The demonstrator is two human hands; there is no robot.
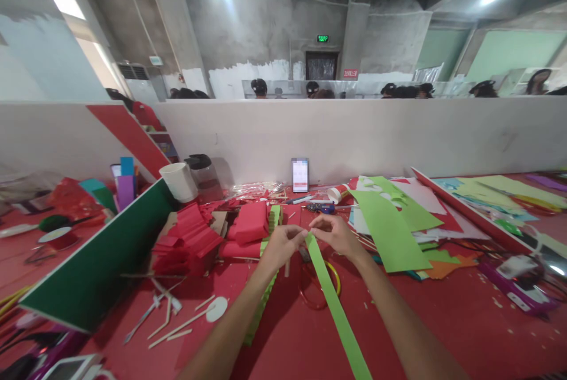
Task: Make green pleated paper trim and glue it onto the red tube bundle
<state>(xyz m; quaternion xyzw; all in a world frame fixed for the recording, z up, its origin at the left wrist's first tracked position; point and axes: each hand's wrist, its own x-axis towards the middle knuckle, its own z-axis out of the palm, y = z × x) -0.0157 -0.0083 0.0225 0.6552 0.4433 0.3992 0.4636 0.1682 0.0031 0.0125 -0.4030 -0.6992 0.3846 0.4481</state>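
Note:
A long light-green paper strip [334, 303] slants down from my fingertips toward the lower edge of the view. My left hand [286, 242] is closed in a pinch at the strip's upper end. My right hand [333, 233] pinches the same end, its fingertips almost touching those of the left. Beneath the strip lie scissors [339, 279] with red and yellow handles, partly covered. A crinkled green strip [261, 309] runs beside and under my left forearm. Folded red paper [250, 223] lies to the left of my hands.
Green sheets [385, 232] lie at right, near a red-edged divider [469, 208]. A dark green board [106, 256] stands at left by crumpled red paper [188, 238]. White sticks [177, 330] lie front left. A phone [300, 175] leans on the white partition [354, 137].

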